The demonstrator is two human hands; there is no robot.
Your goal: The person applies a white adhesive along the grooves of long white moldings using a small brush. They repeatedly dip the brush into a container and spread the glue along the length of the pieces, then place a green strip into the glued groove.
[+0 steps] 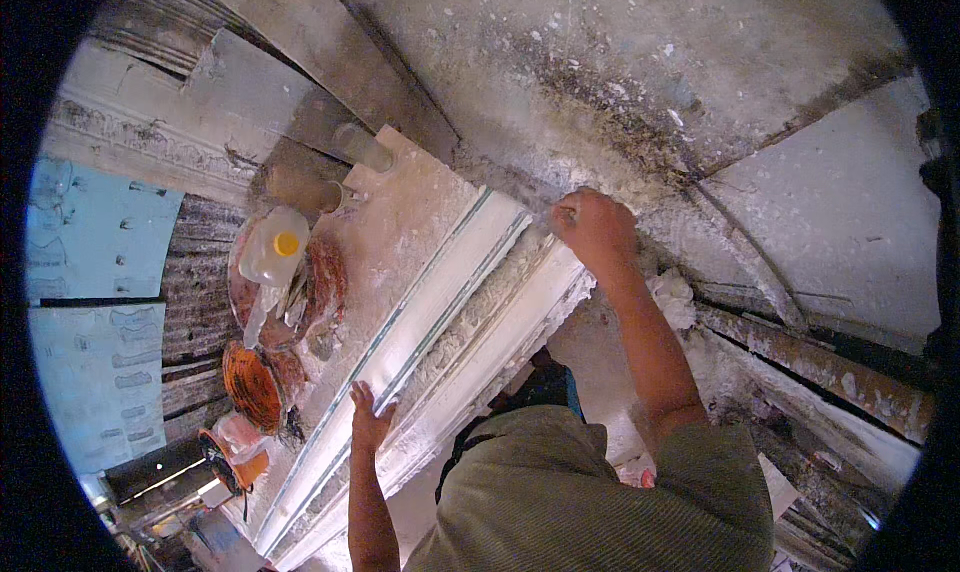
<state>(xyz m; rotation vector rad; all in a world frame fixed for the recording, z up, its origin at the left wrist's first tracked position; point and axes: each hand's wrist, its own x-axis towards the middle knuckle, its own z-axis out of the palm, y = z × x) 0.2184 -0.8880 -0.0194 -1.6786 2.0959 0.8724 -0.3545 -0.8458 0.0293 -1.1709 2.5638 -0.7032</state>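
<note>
A long white plaster-like moulding (pixel 440 272) with green lines along its edges runs slantwise from the lower left to the middle. My left hand (pixel 370 417) rests on its near part, fingers apart and thumb out, gripping nothing. Beside it lies a second white ridged length (pixel 510 322), with rough crumbly grey-white material (pixel 480 297) in the gap between them. At the far end of this ridged length is my right hand (pixel 597 227), its fingers curled closed. What those fingers hold, if anything, is hidden.
Left of the moulding stand a translucent jug with a yellow cap (pixel 286 244), an orange bowl (pixel 258 387) and an orange-and-black container (pixel 240 467). A cylindrical container (pixel 300 187) stands farther back. Dusty boards (pixel 650 62) rise at the far side. White lumps (pixel 672 297) lie right of my right arm.
</note>
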